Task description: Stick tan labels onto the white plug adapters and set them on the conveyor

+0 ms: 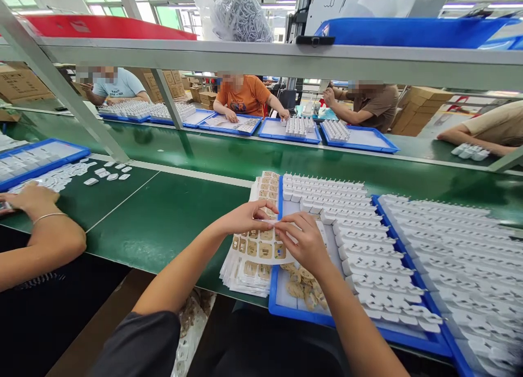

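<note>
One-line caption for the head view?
Both hands, left hand and right hand, pinch a small white part above sticker sheets beside a blue tray.

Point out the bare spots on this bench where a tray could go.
Bare green mat lies left of the label sheets, up to the white seam. The conveyor belt behind is bare too. Crowded: both blue trays at right, full of white parts, and the neighbour's corner at left.

Both bare forearms are reaching forward from the near edge, converging at centre — the left hand (245, 216) and right hand (304, 241) are meeting fingertip to fingertip, fingers curled and pinching, wrists slightly bent.
</note>
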`<state>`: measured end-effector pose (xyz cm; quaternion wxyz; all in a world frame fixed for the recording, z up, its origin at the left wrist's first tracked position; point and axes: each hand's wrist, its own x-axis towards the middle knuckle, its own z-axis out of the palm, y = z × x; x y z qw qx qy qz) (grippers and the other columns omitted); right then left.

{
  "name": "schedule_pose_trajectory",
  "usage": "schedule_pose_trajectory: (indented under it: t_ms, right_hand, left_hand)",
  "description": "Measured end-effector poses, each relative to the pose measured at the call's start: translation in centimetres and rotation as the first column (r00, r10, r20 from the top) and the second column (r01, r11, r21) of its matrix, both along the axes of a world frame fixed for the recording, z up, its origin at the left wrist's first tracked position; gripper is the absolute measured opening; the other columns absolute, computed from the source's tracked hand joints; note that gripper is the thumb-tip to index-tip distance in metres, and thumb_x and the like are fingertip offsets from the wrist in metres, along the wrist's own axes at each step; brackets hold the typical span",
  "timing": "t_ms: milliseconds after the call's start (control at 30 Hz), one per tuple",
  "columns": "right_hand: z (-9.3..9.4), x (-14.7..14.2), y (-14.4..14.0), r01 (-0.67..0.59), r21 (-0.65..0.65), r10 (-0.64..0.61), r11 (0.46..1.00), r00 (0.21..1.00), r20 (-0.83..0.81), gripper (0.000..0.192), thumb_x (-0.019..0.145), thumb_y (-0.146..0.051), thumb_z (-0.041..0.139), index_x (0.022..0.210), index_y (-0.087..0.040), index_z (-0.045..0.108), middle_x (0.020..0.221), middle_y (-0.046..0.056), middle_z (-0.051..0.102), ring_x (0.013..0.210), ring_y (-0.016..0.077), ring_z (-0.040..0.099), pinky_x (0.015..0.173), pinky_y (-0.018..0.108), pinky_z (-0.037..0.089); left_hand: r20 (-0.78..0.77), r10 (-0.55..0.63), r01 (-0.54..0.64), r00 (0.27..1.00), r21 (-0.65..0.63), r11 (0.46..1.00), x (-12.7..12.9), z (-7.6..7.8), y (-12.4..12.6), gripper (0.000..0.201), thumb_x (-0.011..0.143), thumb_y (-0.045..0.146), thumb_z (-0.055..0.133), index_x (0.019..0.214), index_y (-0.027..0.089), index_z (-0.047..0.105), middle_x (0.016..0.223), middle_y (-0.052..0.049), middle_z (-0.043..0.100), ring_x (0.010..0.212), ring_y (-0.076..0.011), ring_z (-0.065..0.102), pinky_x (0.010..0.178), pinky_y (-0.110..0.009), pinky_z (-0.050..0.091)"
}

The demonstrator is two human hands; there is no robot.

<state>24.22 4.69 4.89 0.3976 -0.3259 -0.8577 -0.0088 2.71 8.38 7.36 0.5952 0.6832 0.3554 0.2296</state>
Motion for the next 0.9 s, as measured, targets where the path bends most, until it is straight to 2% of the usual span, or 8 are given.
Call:
schedule_pose_trajectory:
  t_ms: [233,300,400,500,600,767,833,900]
  right_hand:
    - [-0.2,1.1,-0.4,-0.071,-0.089,0.057,0.994,0.988,-0.144,0.012,0.095,-0.013,0.056,0.096,-0.023,0.062,0.094,0.006,0.069,0.090,0.0222,0.062,0.084,0.041,0.048]
    - [-0.2,2.1,-0.8,-0.080,-0.146,0.041,0.986,0.967,-0.252,0.011,0.095,-0.014,0.055,0.098,-0.024,0.061,0.095,0.006,0.068,0.094,0.0223,0.063,0.086,0.041,0.049]
    - [-0.6,3.7,-1.6,-0.106,-0.295,0.010,0.950,0.950,-0.312,0.009,0.096,-0.017,0.054,0.098,-0.024,0.061,0.094,0.005,0.068,0.092,0.0207,0.065,0.083,0.036,0.051]
    - [-1.5,4.3,-2.2,-0.101,-0.415,-0.007,0.904,0.968,-0.251,0.008,0.096,-0.020,0.055,0.095,-0.022,0.062,0.088,0.004,0.069,0.081,0.0182,0.065,0.074,0.031,0.052]
    - [-2.4,4.0,-2.5,-0.073,-0.433,-0.029,0.899,0.974,-0.224,0.009,0.094,-0.020,0.055,0.089,-0.022,0.062,0.081,0.003,0.069,0.075,0.0172,0.064,0.070,0.030,0.052]
    - [-3.5,3.6,-2.5,-0.053,-0.408,-0.029,0.912,0.981,-0.193,0.008,0.091,-0.018,0.058,0.088,-0.022,0.064,0.081,0.003,0.070,0.076,0.0182,0.065,0.071,0.030,0.051]
    - [-3.8,3.8,-2.5,-0.042,-0.379,-0.028,0.924,0.984,-0.178,0.009,0.091,-0.016,0.057,0.089,-0.021,0.064,0.081,0.003,0.070,0.076,0.0189,0.065,0.071,0.031,0.051]
    - [-3.9,3.9,-2.4,-0.038,-0.342,-0.020,0.939,0.986,-0.165,0.010,0.091,-0.015,0.056,0.088,-0.021,0.063,0.080,0.004,0.069,0.075,0.0199,0.064,0.069,0.032,0.051]
  left_hand:
    - [0.027,0.002,-0.001,1.000,-0.017,1.000,-0.1,-1.1,0.6,0.050,0.079,0.042,0.073,0.117,0.016,0.053,0.066,0.004,0.060,0.056,-0.0092,0.049,0.056,-0.020,0.035]
    - [-0.116,0.021,-0.012,0.993,0.084,0.996,-0.4,-1.8,1.0,0.046,0.083,0.039,0.067,0.120,0.016,0.054,0.068,0.003,0.062,0.057,-0.0107,0.054,0.056,-0.021,0.039]
    - [-0.369,0.107,0.004,0.923,0.289,0.957,-0.7,-2.9,1.7,0.034,0.085,0.032,0.062,0.115,0.017,0.060,0.080,-0.002,0.070,0.065,-0.0149,0.062,0.062,-0.025,0.048]
    - [-0.432,0.210,-0.001,0.877,0.436,0.900,0.1,-3.3,2.4,0.024,0.081,0.025,0.064,0.104,0.020,0.067,0.103,-0.007,0.072,0.094,-0.0239,0.065,0.085,-0.036,0.051]
    - [-0.432,0.295,0.001,0.852,0.566,0.825,2.9,-3.3,3.8,0.026,0.083,0.025,0.063,0.109,0.020,0.067,0.119,-0.010,0.067,0.117,-0.0298,0.057,0.104,-0.045,0.042]
    - [-0.416,0.341,0.032,0.843,0.673,0.739,10.3,-3.6,7.0,0.044,0.083,0.025,0.068,0.126,0.020,0.060,0.136,-0.014,0.055,0.132,-0.0344,0.043,0.113,-0.051,0.032]
    - [-0.404,0.369,0.020,0.837,0.696,0.718,12.7,-3.8,7.7,0.046,0.080,0.021,0.072,0.124,0.018,0.061,0.146,-0.017,0.045,0.138,-0.0386,0.033,0.114,-0.056,0.027]
    - [-0.392,0.384,0.003,0.836,0.703,0.711,14.2,-4.0,7.9,0.039,0.076,0.013,0.072,0.115,0.014,0.065,0.149,-0.019,0.040,0.140,-0.0406,0.031,0.114,-0.057,0.026]
